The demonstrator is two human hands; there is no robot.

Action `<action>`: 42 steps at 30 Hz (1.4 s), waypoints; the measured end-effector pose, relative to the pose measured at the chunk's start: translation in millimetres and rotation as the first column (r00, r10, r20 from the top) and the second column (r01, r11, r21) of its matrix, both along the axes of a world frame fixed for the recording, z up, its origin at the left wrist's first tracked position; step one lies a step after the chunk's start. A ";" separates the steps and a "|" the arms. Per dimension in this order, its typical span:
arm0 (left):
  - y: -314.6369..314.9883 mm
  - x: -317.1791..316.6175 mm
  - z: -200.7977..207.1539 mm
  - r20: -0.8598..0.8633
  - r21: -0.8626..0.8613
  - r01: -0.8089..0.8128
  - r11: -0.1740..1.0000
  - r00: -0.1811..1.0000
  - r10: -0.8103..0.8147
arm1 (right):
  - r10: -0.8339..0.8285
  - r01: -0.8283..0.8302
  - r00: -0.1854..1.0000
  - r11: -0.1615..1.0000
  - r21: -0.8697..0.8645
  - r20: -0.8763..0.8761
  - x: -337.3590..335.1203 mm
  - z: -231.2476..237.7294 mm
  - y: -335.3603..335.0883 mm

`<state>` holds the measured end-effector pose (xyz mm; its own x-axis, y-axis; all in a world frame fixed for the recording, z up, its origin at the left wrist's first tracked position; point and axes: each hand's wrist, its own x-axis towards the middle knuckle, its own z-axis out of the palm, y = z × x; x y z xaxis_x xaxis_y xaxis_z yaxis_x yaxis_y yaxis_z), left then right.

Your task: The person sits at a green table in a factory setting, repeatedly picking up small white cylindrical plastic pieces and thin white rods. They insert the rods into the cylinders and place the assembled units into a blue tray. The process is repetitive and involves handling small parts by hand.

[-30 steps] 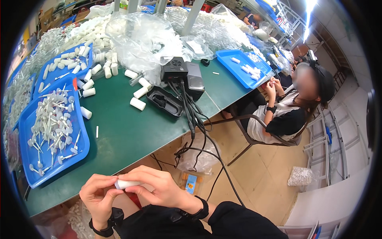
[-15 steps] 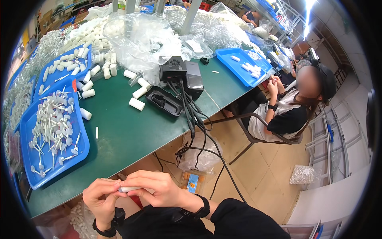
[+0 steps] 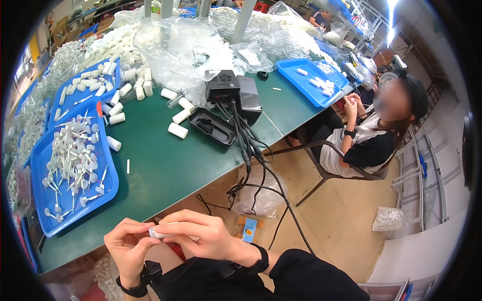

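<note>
Head view: what are the fingers closed on?

Both hands grip one small white cylinder (image 3: pixel 161 235), level between them. The left hand (image 3: pixel 128 246) pinches its greyish end between thumb and forefinger; the right hand (image 3: pixel 208 238) curls its fingers over the body, thumb underneath.

How would you expect it to handle?

Light, I'd say, and fairly stiff, probably smooth plastic. A bare fingertip should hold it well enough, though a round side could roll if pressed off-centre. I can't tell whether the wall is thin, so I'd squeeze gently.

Where would you take hold?

Along the body with the right fingers, opposite the thumb, and only by the tip with the left, so the join stays visible.

And around the fingers?

Just beyond them, the green table (image 3: pixel 165 173). Ahead and left of the left fingertips, a blue tray (image 3: pixel 75 221) bears stemmed pieces (image 3: pixel 75 155). Farther ahead of the right fingers lie loose white cylinders (image 3: pixel 178 130), with a black holder (image 3: pixel 213 128) just beside them.
</note>
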<state>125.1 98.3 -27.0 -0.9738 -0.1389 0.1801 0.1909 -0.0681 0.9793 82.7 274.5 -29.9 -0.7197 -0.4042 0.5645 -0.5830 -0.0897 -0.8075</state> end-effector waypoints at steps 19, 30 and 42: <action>14.7 15.4 -14.6 -0.226 -0.245 -0.203 0.948 0.963 0.148 | -0.029 0.042 0.973 0.998 0.053 -0.227 -3.4 -0.8 1.1; 11.1 22.6 -31.0 -0.040 0.182 -0.201 0.963 0.977 0.211 | -0.021 0.133 0.966 0.897 0.421 -0.259 3.8 1.3 -20.5; -2.0 37.0 -35.4 -0.020 0.251 -0.271 0.929 0.958 0.285 | 0.545 -0.360 0.456 0.836 -0.414 0.704 -5.4 -11.5 -31.5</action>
